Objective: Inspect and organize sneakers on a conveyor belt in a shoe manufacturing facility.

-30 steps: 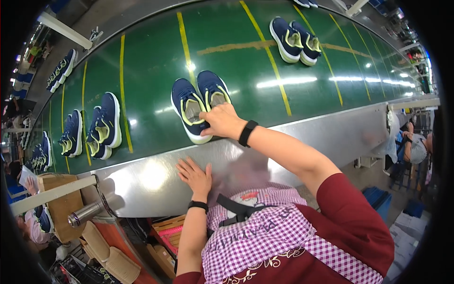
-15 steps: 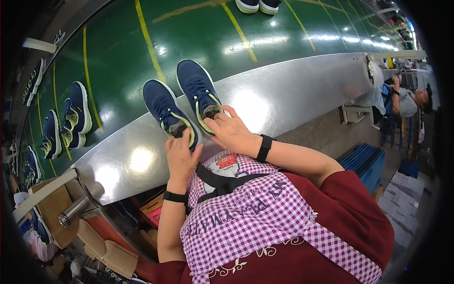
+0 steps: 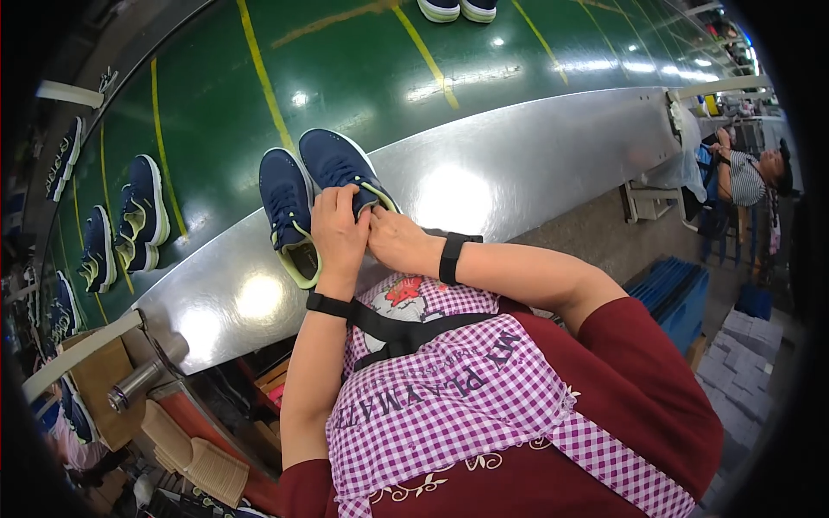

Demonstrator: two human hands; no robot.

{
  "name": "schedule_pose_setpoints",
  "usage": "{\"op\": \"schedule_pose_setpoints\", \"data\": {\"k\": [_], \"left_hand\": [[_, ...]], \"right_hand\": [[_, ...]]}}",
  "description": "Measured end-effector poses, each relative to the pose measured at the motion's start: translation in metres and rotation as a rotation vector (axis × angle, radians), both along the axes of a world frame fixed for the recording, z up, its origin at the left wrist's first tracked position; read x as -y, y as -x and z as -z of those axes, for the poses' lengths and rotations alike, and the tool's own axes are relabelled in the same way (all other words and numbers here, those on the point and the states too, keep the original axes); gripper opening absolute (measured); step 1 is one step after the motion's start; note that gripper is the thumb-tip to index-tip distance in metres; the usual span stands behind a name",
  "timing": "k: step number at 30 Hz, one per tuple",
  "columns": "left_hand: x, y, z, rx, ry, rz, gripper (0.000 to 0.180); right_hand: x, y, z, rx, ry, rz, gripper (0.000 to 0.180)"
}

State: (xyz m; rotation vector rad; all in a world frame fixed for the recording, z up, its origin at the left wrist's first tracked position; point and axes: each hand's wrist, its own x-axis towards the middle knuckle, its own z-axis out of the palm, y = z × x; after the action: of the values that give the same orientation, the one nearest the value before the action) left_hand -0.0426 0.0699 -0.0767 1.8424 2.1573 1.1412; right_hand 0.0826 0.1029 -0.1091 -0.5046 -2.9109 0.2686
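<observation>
Two navy sneakers with lime-green linings and white soles sit side by side at the near edge of the conveyor, toes pointing away from me. My left hand [image 3: 339, 229] reaches across to the right sneaker [image 3: 332, 157], its fingers closed over the tongue and collar. On the heel side of that same shoe, my right hand [image 3: 399, 242] pinches the collar, thumb close to the left fingertips. The fingers cover most of the shoe's opening. Neither hand grips the left sneaker [image 3: 285, 194]; its opening shows a dark insole, and my left hand is right beside it.
A green conveyor belt [image 3: 345, 78] with yellow lines runs beyond a metal ledge [image 3: 518, 164]. More navy sneakers [image 3: 142, 203] stand on the belt at left, and another pair [image 3: 458, 9] at the far edge. A person [image 3: 744, 177] sits at far right, near blue crates [image 3: 669, 298].
My left hand has moved from the left sneaker's heel to the right sneaker's collar. The right sneaker has shifted nearer and tilted more to the left, now touching or overlapping the left one.
</observation>
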Motion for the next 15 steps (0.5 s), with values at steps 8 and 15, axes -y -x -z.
{"op": "schedule_pose_setpoints", "data": {"k": [8, 15], "left_hand": [[-0.017, 0.021, -0.020, -0.391, 0.096, 0.458, 0.005], [-0.021, 0.009, -0.022, -0.300, 0.015, 0.284, 0.008]], "right_hand": [[-0.001, 0.012, 0.012, 0.153, -0.029, -0.041, 0.016], [0.002, 0.025, 0.021, -0.184, 0.152, 0.115, 0.015]]}}
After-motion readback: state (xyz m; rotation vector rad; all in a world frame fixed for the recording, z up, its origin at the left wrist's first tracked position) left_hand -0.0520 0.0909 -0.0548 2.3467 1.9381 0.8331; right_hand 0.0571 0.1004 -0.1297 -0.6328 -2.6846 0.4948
